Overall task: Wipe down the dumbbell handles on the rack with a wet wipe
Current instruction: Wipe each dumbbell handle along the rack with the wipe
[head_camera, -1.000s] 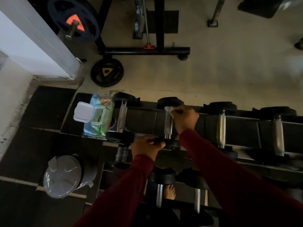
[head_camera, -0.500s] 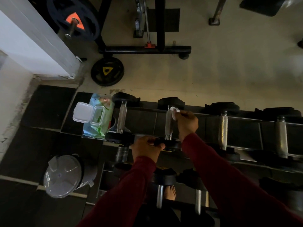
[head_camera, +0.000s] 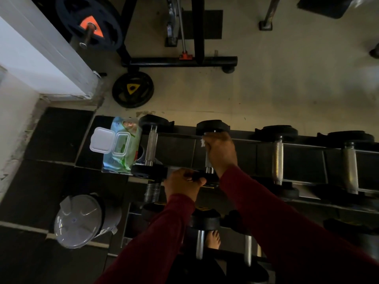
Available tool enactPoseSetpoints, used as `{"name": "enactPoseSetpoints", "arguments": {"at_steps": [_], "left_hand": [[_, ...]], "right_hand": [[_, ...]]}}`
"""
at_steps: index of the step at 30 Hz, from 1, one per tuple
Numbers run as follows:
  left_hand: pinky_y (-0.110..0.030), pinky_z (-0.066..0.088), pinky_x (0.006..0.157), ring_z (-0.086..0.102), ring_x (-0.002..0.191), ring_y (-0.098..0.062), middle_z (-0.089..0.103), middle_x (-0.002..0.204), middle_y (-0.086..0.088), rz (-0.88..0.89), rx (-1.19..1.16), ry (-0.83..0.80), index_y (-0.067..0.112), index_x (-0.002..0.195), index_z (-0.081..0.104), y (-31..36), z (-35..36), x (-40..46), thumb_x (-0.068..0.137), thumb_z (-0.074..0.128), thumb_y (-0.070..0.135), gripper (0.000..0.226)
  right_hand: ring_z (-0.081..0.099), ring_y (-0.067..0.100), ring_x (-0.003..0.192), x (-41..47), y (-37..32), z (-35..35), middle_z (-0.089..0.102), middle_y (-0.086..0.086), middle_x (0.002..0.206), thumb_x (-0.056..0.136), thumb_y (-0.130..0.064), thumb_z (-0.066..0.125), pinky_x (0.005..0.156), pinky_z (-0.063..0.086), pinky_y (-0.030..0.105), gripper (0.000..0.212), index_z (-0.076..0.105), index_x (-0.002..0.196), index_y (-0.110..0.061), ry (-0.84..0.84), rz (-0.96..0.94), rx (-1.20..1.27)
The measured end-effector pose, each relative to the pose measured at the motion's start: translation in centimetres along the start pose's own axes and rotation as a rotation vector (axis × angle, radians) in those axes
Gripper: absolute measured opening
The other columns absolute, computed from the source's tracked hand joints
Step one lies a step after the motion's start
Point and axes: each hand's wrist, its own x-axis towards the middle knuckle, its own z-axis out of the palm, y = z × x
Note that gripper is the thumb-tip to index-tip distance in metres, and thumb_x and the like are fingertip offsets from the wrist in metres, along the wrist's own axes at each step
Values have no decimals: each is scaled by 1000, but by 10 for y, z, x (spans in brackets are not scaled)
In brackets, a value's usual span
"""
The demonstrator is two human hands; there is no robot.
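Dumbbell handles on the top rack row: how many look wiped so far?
Cannot tell what is finished; no handle shows wetness. In hand: the right hand grips the white wet wipe around the second dumbbell's steel handle, while the left hand holds its near black head. The two knurled handles rightward are untouched now.

Weight plates [head_camera: 132, 90] — lidded bin [head_camera: 79, 220].

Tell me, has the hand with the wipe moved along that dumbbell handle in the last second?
Yes. The right hand slid its wet wipe down the handle, then back up toward the far weight head.
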Motion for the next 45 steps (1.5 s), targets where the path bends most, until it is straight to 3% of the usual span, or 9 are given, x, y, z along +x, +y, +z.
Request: {"name": "enactPoseSetpoints", "arguments": {"at_steps": [5,10,15,19,23,28,33,41,45], "left_hand": [[-17,46,75,64,86,-5,66,89,11,9,-31,-1,26,88,64,-2,1,1,68,88,24,32],[-7,39,65,61,79,1,65,83,16,24,-15,-16,31,81,61,-1,0,1,69,87,26,29],[-6,36,61,60,79,3,65,86,13,4,-51,-24,29,85,62,-2,1,2,69,88,23,31],[-8,38,64,60,80,2,65,86,14,10,-35,-20,31,83,61,-4,2,3,69,88,24,31],[-9,42,68,62,83,1,68,90,12,17,-27,-13,28,88,66,-8,3,5,68,88,24,30],[-5,38,61,60,76,6,67,84,15,19,-42,4,26,87,67,-8,4,5,67,89,23,30],[-11,47,69,65,81,1,67,85,14,39,-60,14,32,82,63,-9,4,3,67,89,21,32],[-38,52,95,66,84,-1,69,86,15,16,-74,21,34,82,63,-15,8,6,64,90,26,33],[-35,54,93,65,86,0,69,90,14,15,-68,13,34,85,63,-11,7,5,67,88,24,33]], "right_hand": [[62,19,98,11,-6,2,61,7,111,94,-17,55,83,59,37,16,68,105,-17,-102,-49,-153],[61,23,111,-4,1,-19,68,6,114,93,-13,60,94,55,40,20,69,111,-14,123,-89,-66],[61,14,103,8,-2,-1,67,3,109,95,-16,57,87,57,31,21,69,111,-22,-105,-115,-143],[64,18,105,-1,1,-9,69,3,116,93,-14,50,92,56,35,30,70,116,-17,-19,-116,-66],[66,2,87,-17,13,-15,72,-1,106,96,-16,60,83,54,17,17,71,109,-19,143,360,332],[68,16,92,5,11,-19,71,3,103,85,-39,73,87,57,34,23,68,97,-20,-16,909,892],[65,10,87,15,10,-27,69,0,98,88,-29,72,84,55,29,10,63,86,-24,-10,887,796],[57,-9,74,-50,21,-24,60,-19,80,88,-23,73,84,51,19,2,73,90,-22,-204,487,301],[60,-8,72,-38,16,-23,64,-16,79,92,-22,68,79,52,15,6,71,86,-24,-34,316,266]]}}
